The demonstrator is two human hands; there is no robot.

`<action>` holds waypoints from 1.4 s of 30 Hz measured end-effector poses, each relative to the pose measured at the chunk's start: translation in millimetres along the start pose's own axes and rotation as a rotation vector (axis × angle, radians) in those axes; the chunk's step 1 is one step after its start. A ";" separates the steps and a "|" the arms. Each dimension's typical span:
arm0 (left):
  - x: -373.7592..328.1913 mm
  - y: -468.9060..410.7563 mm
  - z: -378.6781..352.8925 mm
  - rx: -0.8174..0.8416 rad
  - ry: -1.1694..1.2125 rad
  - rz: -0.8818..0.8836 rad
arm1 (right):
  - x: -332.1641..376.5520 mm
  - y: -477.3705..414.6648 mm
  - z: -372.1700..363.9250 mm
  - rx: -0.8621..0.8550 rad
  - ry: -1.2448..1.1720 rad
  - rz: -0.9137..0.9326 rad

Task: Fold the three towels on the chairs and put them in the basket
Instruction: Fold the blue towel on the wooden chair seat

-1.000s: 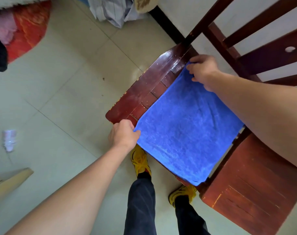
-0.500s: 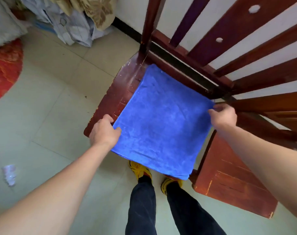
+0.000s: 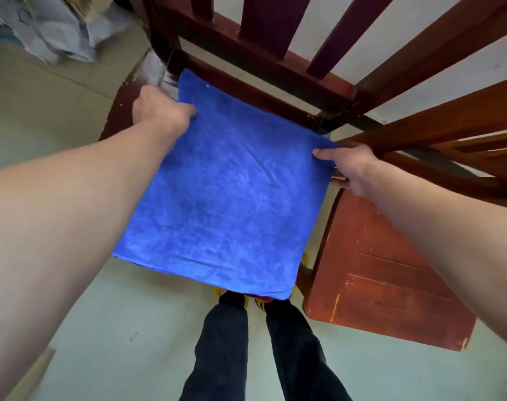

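Note:
A blue towel [image 3: 226,192] lies spread flat over the seat of a dark red wooden chair [image 3: 246,85], its near edge hanging over the seat's front. My left hand [image 3: 159,110] pinches the towel's left edge near the far corner. My right hand [image 3: 347,166] grips the towel's right far corner, thumb on top of the cloth. No basket and no other towel is in view.
A second red-brown chair [image 3: 385,285] stands right beside the first, its seat bare. Crumpled grey cloth [image 3: 49,33] lies on the tiled floor at the upper left. My legs and yellow shoes [image 3: 234,296] stand just below the towel's front edge.
My left hand slid from the towel's near left corner up to the far part of the left edge. My right hand stays at the right far corner. The view has come closer.

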State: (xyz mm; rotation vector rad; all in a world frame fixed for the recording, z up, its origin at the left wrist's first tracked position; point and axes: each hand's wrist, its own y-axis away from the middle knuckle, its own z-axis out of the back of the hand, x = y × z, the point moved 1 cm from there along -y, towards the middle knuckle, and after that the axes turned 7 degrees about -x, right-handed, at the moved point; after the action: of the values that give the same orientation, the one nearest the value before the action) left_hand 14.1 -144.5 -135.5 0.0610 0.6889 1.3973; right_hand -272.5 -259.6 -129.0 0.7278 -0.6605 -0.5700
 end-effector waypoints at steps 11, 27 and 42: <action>-5.3 -22.7 1.2 -0.068 0.259 -0.062 | 9.6 -18.2 7.7 -0.218 0.007 0.329; 153.4 57.0 55.0 0.324 0.081 0.134 | -160.7 106.5 -31.4 0.123 -0.010 -0.130; 206.3 69.7 92.1 0.301 0.213 0.315 | -205.9 180.9 -57.8 0.148 -0.154 -0.159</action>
State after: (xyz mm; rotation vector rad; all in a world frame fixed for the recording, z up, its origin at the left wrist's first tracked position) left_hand -0.6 90.6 -115.3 0.2707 1.1011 1.6037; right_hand -323.6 13.8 -96.4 0.8859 -0.7984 -0.7342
